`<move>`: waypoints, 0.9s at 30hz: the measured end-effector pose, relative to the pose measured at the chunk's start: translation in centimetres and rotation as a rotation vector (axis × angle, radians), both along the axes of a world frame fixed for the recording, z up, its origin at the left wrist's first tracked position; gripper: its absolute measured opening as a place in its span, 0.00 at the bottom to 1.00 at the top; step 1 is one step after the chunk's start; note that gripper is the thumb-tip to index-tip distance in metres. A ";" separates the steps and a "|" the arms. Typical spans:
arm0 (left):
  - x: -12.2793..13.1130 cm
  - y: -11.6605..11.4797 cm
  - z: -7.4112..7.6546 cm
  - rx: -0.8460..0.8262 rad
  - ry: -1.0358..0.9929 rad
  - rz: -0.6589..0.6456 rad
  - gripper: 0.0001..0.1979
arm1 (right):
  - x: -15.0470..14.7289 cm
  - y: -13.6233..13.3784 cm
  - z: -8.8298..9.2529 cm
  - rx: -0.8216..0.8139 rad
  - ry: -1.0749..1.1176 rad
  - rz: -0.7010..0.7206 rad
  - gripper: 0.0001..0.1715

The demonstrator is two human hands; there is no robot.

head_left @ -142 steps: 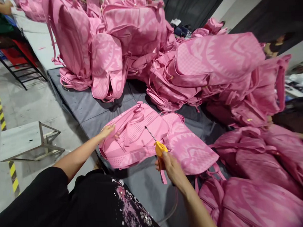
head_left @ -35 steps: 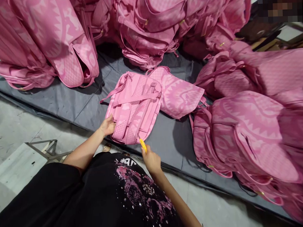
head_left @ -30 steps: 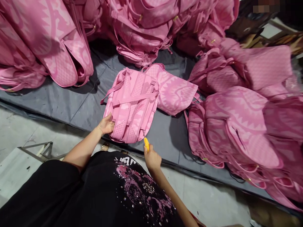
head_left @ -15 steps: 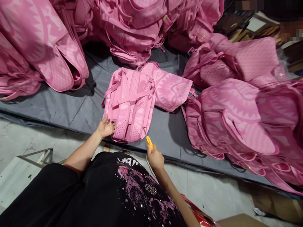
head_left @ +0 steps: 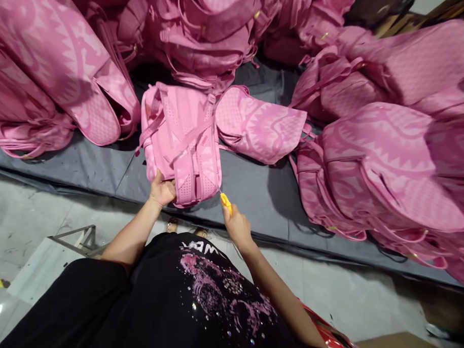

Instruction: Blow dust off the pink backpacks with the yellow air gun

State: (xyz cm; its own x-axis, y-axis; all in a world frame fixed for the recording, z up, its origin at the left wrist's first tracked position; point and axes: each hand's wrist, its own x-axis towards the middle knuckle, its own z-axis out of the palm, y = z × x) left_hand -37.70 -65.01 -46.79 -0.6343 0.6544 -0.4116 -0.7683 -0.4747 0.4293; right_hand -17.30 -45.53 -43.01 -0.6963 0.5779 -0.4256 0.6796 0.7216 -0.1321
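A pink backpack (head_left: 183, 130) lies with its strap side up near the table's front edge, its straps crossing over the back panel. At its lower left corner, my left hand (head_left: 163, 190) grips the edge, with fingers partly hidden behind the fabric. My right hand (head_left: 237, 224) is closed around a tool with a yellow handle (head_left: 226, 202) and a thin metal tip; its exact kind is too small to make out. That tip is at the backpack's lower right corner. Just right of the backpack lies a smaller pink patterned bag (head_left: 260, 125).
Pink backpacks are heaped at the back (head_left: 212, 37), on the left (head_left: 72, 73) and on the right (head_left: 384, 163). They rest on a dark grey table cover (head_left: 251, 188). A pale stool-like piece with a metal frame (head_left: 45, 267) stands on the floor at lower left.
The backpack has shifted left and away from the smaller bag, opening a narrow gap. My right hand and the tool have moved slightly up and left with its corner. The view has shifted somewhat.
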 end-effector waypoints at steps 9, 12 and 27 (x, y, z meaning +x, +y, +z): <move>0.0 0.5 -0.1 -0.003 0.006 0.060 0.38 | 4.5 0.5 -0.9 -0.110 0.068 -0.028 0.28; 0.3 0.7 0.2 0.001 0.001 0.095 0.32 | 6.7 -0.6 -1.5 -0.160 -0.051 0.014 0.26; 7.9 4.6 -0.6 -1.354 1.746 -0.305 0.39 | 1.7 -1.4 -4.3 -0.245 0.047 0.137 0.29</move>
